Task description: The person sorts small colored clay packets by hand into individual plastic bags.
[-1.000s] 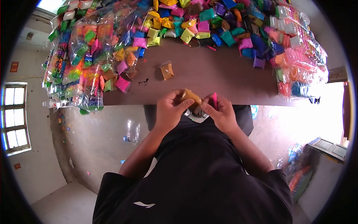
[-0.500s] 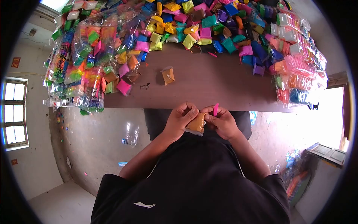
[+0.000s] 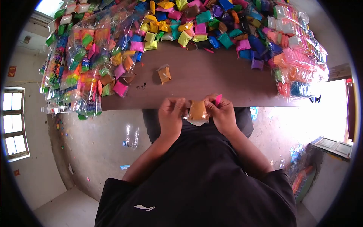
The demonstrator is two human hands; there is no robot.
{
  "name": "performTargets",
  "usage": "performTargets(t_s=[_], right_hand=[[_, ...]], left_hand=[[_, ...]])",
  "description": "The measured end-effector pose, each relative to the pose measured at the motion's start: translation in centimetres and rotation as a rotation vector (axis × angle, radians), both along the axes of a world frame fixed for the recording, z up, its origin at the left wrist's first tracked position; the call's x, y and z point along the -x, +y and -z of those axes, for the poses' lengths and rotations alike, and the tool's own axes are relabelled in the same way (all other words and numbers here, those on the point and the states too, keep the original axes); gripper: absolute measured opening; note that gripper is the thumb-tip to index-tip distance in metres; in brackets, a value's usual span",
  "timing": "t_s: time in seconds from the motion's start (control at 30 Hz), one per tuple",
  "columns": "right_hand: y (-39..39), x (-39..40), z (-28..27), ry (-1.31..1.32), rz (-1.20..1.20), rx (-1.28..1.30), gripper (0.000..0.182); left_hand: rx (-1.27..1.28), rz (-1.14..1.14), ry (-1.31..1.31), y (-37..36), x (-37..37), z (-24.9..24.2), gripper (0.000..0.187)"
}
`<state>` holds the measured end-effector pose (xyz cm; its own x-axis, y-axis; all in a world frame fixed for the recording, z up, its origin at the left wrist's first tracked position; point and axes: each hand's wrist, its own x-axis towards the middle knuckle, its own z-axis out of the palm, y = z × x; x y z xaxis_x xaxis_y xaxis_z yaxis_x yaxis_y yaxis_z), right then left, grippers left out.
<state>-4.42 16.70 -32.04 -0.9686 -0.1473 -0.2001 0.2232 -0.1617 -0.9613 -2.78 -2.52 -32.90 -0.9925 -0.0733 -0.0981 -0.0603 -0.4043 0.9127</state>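
Observation:
An orange-brown clay packet point(image 3: 198, 110) in a clear wrapper is stretched between my two hands at the table's front edge. My left hand point(image 3: 171, 115) is closed, pinching the wrapper's left side between thumb and finger. On the other side my right hand point(image 3: 224, 116) pinches the packet's right edge. A small pink plastic stick point(image 3: 218, 99) also sticks up from between the right fingers; its lower end is hidden. Another orange-brown packet point(image 3: 164, 75) lies on the brown table point(image 3: 211, 72), beyond my left hand.
Colourful clay packets point(image 3: 185, 38) are heaped along the table's back. Clear bags of packets stand at the left point(image 3: 89, 49) and right point(image 3: 293, 60) ends. A dark mark point(image 3: 141, 87) shows on the tabletop. Clear plastic wrapping point(image 3: 132, 138) lies on the floor.
My hands have moved apart and slightly up, the left hand shifting left. The packet has turned more upright and is now pulled between them. The camera view has shifted a little.

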Motion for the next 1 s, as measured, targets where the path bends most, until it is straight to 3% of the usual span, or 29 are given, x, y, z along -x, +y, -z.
performTargets(t_s=[0.07, 0.13, 0.17, 0.37, 0.5, 0.57, 0.93, 1.0], right_hand=[[0.4, 0.5, -0.2, 0.078, 0.05, -0.044, 0.013], [0.7, 1.0, -0.5, 0.154, 0.099, -0.089, 0.012], [0.8, 1.0, -0.7, 0.2, 0.113, -0.154, 0.008], [0.3, 1.0, -1.0, 0.307, 0.145, -0.251, 0.009], [0.6, 1.3, -0.5, 0.342, 0.153, -0.247, 0.007], [0.4, 1.2, -1.2, 0.303, 0.163, -0.228, 0.008], [-0.6, 1.0, -1.0, 0.271, 0.179, -0.106, 0.011], [-1.1, 0.0, -1.5, 0.104, 0.344, -0.006, 0.02]], left_hand=[[-0.005, -0.07, 0.005, -0.2, -0.2, -1.1, 0.016], [-0.136, 0.062, -0.15, -0.2, -1.1, -2.8, 0.021], [-0.077, 0.102, -0.166, -0.2, -1.5, -3.0, 0.028], [0.054, 0.145, -0.078, 0.4, -1.6, -3.6, 0.038], [-0.014, 0.153, -0.029, 0.8, -1.9, -3.9, 0.039], [0.055, 0.162, 0.056, 0.7, -2.1, -3.5, 0.036], [0.154, 0.036, 0.01, 1.2, -1.5, -2.2, 0.016], [0.191, 0.003, 0.012, 1.3, -1.2, -2.1, 0.014]])
